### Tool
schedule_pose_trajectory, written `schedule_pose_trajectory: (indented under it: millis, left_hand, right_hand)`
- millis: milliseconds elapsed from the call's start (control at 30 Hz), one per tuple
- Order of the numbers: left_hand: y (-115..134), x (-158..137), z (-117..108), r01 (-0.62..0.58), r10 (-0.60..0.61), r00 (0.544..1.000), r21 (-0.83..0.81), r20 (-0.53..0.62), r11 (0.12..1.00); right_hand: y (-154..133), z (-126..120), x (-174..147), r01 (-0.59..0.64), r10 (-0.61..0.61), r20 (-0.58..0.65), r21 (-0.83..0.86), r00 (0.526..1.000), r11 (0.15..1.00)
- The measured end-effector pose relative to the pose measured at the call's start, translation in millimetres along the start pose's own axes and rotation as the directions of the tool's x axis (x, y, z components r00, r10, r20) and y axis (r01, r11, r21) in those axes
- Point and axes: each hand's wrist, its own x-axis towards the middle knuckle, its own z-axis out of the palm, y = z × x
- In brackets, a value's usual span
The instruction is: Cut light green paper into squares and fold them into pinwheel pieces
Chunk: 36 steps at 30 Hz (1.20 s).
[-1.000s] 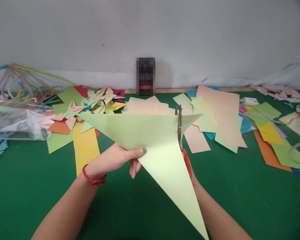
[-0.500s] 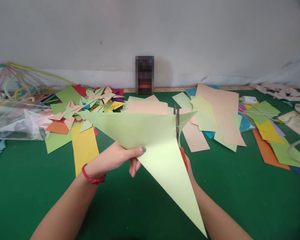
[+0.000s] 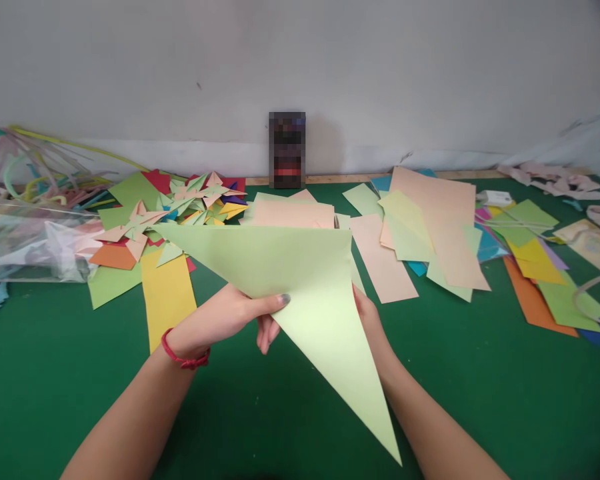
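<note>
A pale green sheet of paper, roughly three-pointed, is held up over the table by my left hand. The thumb presses on its front, and the other fingers are partly hidden behind it. My right hand is closed at the sheet's right edge, its fingers mostly covered by the paper. A sliver of the red handle of scissors shows there; most of the scissors is hidden behind the sheet. Just beyond that edge, a narrow pale green paper strip peeks out.
Folded paper shapes lie at the back left, beside a yellow sheet and a clear plastic bag. Peach sheets and other coloured papers spread across the right. A blurred dark upright object leans against the wall.
The scissor blades have gone from the front of the sheet to behind it. The right corner piece has come away, leaving a straight right edge. My left hand keeps its hold.
</note>
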Motion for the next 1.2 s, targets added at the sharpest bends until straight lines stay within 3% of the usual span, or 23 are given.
schedule_pose_trajectory:
  millis: [100,167,267,367,500,667,867,1067,1200]
  left_hand:
    - [1.7,-1.0,0.3,-0.007,0.007,1.0,-0.007,-0.013,1.0]
    - [3.3,-2.1,0.7,0.009,-0.009,1.0,-0.018,-0.028,1.0]
    - [5.7,-3.5,1.3,0.034,-0.036,0.998,-0.037,-0.06,0.999]
    - [7.3,-4.0,1.8,0.036,-0.04,0.996,-0.049,-0.084,0.998]
    - [7.9,-3.8,2.4,0.031,-0.035,0.996,-0.053,-0.083,0.998]
    - [7.4,-4.1,2.1,0.038,-0.042,0.996,-0.057,-0.076,0.998]
    - [5.0,-3.4,1.2,0.038,-0.041,0.998,-0.047,-0.052,0.998]
    - [3.7,-2.2,0.5,0.026,-0.027,0.999,-0.025,-0.035,0.999]
    - [3.7,-1.8,0.8,0.022,-0.022,0.999,-0.02,-0.042,1.0]
  right_hand:
    - [-5.9,-0.4,-3.1,-0.079,0.086,0.02,-0.229,0.996,0.97]
    - [-9.5,-0.3,-5.6,-0.101,0.12,0.014,-0.446,0.993,0.889]
    - [-13.5,-0.2,-7.1,-0.052,0.096,0.031,-0.656,0.995,0.753]
    - [-16.5,-1.2,-5.0,-0.022,0.057,0.021,-0.749,0.998,0.662]
    - [-14.2,-6.7,2.2,-0.075,0.06,-0.048,-0.8,0.997,0.595]
    - [3.9,-21.0,14.1,-0.068,-0.054,-0.118,-0.828,0.992,0.556]
    - [23.8,-40.7,28.2,0.015,-0.234,-0.177,-0.768,0.956,0.641]
    - [30.4,-51.8,33.5,0.026,-0.361,-0.271,-0.768,0.892,0.64]
    - [26.5,-54.9,30.6,-0.022,-0.369,-0.315,-0.784,0.874,0.62]
